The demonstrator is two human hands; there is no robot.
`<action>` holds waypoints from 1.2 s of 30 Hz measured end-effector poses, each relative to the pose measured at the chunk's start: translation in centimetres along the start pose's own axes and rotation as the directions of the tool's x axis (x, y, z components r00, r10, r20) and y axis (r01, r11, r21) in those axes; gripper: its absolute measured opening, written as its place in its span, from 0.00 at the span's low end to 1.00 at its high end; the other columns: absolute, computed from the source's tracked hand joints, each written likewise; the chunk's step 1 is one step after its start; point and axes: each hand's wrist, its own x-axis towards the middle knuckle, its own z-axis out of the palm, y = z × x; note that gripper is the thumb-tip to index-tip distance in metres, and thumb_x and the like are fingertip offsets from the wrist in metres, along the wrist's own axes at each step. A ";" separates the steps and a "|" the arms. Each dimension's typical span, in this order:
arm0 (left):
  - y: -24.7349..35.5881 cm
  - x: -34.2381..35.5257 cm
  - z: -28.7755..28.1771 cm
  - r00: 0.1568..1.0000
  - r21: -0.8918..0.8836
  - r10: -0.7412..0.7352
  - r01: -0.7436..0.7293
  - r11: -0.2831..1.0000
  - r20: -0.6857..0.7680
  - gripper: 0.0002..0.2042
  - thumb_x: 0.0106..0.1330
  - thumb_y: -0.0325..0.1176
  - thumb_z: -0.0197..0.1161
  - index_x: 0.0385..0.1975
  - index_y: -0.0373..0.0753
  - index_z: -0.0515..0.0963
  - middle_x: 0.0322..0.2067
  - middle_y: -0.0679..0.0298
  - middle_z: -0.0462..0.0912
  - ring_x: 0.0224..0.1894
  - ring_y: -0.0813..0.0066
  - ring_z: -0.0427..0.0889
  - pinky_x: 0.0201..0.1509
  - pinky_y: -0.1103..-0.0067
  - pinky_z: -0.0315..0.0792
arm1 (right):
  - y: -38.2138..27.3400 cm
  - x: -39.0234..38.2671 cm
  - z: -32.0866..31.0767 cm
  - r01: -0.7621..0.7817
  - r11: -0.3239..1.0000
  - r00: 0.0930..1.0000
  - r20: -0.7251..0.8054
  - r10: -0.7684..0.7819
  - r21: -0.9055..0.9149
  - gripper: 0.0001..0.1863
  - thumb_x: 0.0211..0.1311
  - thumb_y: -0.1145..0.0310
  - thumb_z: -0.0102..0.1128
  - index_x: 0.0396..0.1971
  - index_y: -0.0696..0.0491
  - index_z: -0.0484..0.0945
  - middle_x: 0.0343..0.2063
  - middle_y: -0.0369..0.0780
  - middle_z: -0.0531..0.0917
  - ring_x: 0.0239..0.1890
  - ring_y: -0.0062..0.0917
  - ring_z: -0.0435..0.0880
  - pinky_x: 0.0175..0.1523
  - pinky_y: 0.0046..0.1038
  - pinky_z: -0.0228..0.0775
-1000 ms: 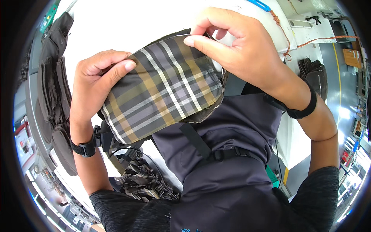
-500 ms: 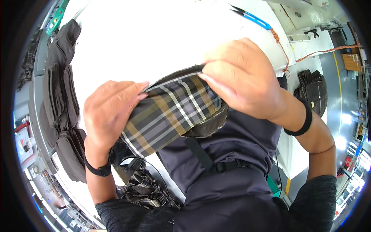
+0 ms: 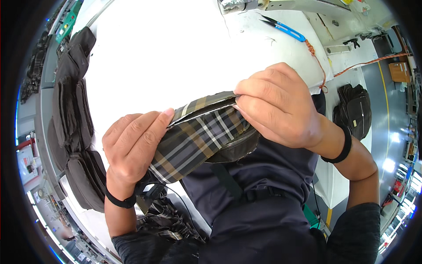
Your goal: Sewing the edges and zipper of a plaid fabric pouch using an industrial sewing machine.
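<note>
Near the middle of the head view, with twelve o'clock at the top, a plaid fabric piece (image 3: 193, 147) is lying slantwise between the person's two hands, its left end dipping toward eight o'clock. On the piece's ten o'clock side the left hand (image 3: 132, 143) is pinching the edge, its fingers closing together on the cloth. Toward one o'clock on the piece, the right hand (image 3: 281, 108) is gripping the upper corner likewise, fingers bunching tightly. Between the grips, two pale-edged layers are parting slightly, and a narrow dark slit is showing. At the piece's four o'clock, a metal zipper (image 3: 238, 140) is curving along a dark panel (image 3: 235, 154). Whether the cloth is touching the white desk (image 3: 145, 57) cannot be told. Below, toward six o'clock, a dark apron (image 3: 259, 215) is covering the person's lap. Toward one o'clock, blue snips (image 3: 288, 31) are resting on the desk, an orange-brown cord (image 3: 323, 72) trailing from their handle. Out at nine o'clock, dark pouches (image 3: 70, 114) are lying in a long row; at three o'clock, dark bags (image 3: 355, 112) are standing stacked. Around seven o'clock, a crumpled plaid bundle (image 3: 165, 220) is sitting beside the left forearm.
</note>
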 end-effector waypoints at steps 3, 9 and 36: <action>0.1 0.0 -0.1 1.000 0.004 0.001 -0.001 1.000 -0.004 0.21 0.47 0.25 0.72 0.45 0.32 0.90 0.33 0.59 0.88 0.32 0.68 0.87 0.32 0.76 0.80 | 0.0 0.1 -0.1 0.019 1.000 1.000 -0.006 -0.019 -0.014 0.11 0.45 0.70 0.66 0.32 0.54 0.80 0.40 0.38 0.85 0.39 0.28 0.85 0.44 0.32 0.75; 0.9 -0.2 -0.6 0.999 0.074 0.041 -0.041 0.996 0.002 0.21 0.47 0.25 0.73 0.46 0.32 0.90 0.34 0.60 0.88 0.33 0.69 0.88 0.33 0.78 0.81 | -0.6 -0.2 -1.0 0.155 0.986 0.988 0.026 -0.154 -0.067 0.12 0.47 0.76 0.69 0.34 0.60 0.81 0.41 0.44 0.86 0.37 0.34 0.86 0.40 0.34 0.75; 0.7 -0.1 0.2 1.000 -0.032 -0.017 0.017 0.999 0.000 0.16 0.48 0.23 0.79 0.39 0.31 0.89 0.31 0.57 0.88 0.31 0.65 0.87 0.33 0.75 0.81 | -0.7 0.0 -1.3 -0.079 0.993 0.992 0.110 0.069 0.086 0.13 0.48 0.82 0.76 0.33 0.57 0.81 0.38 0.41 0.87 0.36 0.36 0.84 0.43 0.36 0.74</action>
